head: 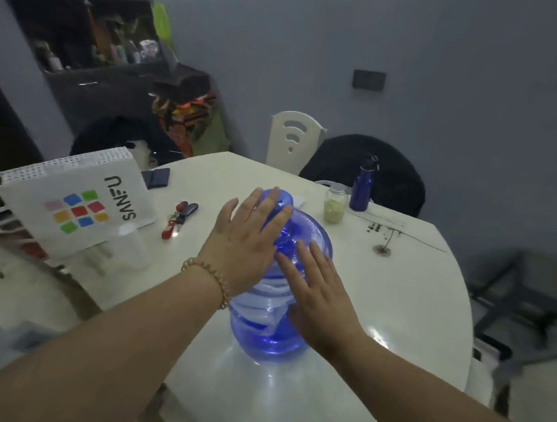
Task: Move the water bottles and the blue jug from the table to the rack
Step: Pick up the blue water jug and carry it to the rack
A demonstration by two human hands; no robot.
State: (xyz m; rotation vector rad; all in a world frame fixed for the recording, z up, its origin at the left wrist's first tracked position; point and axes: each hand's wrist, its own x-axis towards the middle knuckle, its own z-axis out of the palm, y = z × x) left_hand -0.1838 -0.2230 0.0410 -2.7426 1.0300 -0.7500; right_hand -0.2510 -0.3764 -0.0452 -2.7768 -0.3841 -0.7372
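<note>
1. Head view is showing the blue jug [279, 294] standing upright on the white worktop [412, 282], near its front edge.
2. Left hand [243, 241] is pressing flat against the neck, fingers [264, 203] spread, not clenched.
3. Right hand [318, 293] is lying open on the shoulder, probably steadying the jug for lifting.
4. Dark blue bottle [362, 189] is waiting well apart, at the far edge.

Translucent blue jug [278, 320] upright near the desk's [412, 282] front edge, capped, dark blue metal water bottle [362, 189] upright at the far edge
</note>
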